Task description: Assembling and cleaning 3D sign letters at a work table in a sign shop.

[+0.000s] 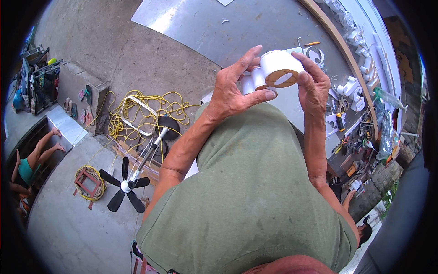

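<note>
Fingers of my left hand (232, 89) wrap the left part of a shiny white, round-sided piece (279, 62) with a tan face, and one of them points up past it. My left thumb lies along the low side of the piece, close to its tan face. My right hand (315, 86) pinches the right end, thumb on one side and fingertip on the other. So both sides of my grip are on this one piece, and it is up in front of my green cloth shirt (255, 182). A white oval shows in the tan face. Past my hands is a flat, shiny grey desk (205, 27) with thin white scraps on it. A small orange stick (312, 43) lies just beyond my right hand. To the right are a tool with a black and yellow handle (340, 122) and some white curvy shapes (351, 90). To my left, a long yellow cord (185, 106) lies in loops on the grey floor (68, 201), near a fan with black blades (117, 200).
</note>
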The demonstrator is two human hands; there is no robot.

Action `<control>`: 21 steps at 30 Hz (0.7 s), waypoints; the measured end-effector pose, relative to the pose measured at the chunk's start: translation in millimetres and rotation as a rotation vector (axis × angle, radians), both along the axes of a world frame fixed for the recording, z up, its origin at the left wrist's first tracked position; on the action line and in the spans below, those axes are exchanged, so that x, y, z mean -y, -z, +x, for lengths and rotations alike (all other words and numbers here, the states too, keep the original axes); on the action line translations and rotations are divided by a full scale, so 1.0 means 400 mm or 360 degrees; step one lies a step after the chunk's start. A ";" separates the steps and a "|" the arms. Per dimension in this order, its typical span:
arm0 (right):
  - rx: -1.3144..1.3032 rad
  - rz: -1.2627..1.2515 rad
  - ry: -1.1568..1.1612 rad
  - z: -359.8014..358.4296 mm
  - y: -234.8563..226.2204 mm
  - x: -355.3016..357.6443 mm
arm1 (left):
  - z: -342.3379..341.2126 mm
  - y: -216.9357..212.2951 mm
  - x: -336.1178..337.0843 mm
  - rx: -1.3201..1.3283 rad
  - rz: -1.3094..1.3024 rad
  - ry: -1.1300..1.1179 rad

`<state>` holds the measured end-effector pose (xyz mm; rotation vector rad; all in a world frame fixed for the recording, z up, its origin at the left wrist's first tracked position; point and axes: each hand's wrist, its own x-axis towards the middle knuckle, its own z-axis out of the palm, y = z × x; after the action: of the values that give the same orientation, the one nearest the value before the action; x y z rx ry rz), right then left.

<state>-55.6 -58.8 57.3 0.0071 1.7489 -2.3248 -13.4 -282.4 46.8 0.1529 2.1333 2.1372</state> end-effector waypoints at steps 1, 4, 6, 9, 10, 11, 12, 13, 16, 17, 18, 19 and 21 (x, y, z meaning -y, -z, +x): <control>0.0002 0.0002 -0.0007 -0.002 0.003 0.000 | 0.000 0.000 -0.001 0.0002 0.0002 -0.0007; 0.0119 -0.0062 0.0026 -0.013 0.022 0.001 | -0.001 0.009 0.000 0.0108 0.0008 -0.0048; 0.0179 -0.0137 0.0107 -0.022 0.034 -0.002 | -0.003 0.028 0.000 -0.0020 0.0171 -0.0178; 0.0206 -0.0173 0.0156 -0.034 0.044 -0.014 | 0.004 0.048 0.003 0.0210 0.0221 -0.0193; 0.0198 -0.0196 0.0177 -0.035 0.045 -0.017 | 0.006 0.042 0.002 0.0211 0.0223 -0.0198; 0.0200 -0.0194 0.0173 -0.036 0.045 -0.019 | 0.009 0.032 0.000 0.0350 0.0323 -0.0165; 0.0176 -0.0206 0.0162 -0.038 0.042 -0.020 | 0.009 0.022 -0.001 0.0486 0.0422 -0.0132; 0.0152 -0.0218 0.0151 -0.040 0.040 -0.020 | 0.009 0.024 -0.003 0.0486 0.0422 -0.0135; 0.0130 -0.0210 0.0169 -0.041 0.045 -0.019 | 0.010 0.033 -0.007 0.0348 0.0392 -0.0196; 0.0129 -0.0209 0.0167 -0.042 0.044 -0.018 | 0.009 0.034 -0.007 0.0334 0.0366 -0.0206; 0.0140 -0.0209 0.0176 -0.042 0.044 -0.018 | 0.009 0.036 -0.007 0.0322 0.0342 -0.0214; 0.0151 -0.0209 0.0186 -0.043 0.045 -0.017 | 0.010 0.036 -0.006 0.0323 0.0344 -0.0213; 0.0148 -0.0209 0.0180 -0.042 0.049 -0.018 | 0.011 0.034 -0.005 0.0361 0.0317 -0.0208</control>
<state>-72.3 -51.8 37.9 0.1938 1.5876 -2.4720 -8.8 -280.4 33.4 -0.2084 1.8516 2.3096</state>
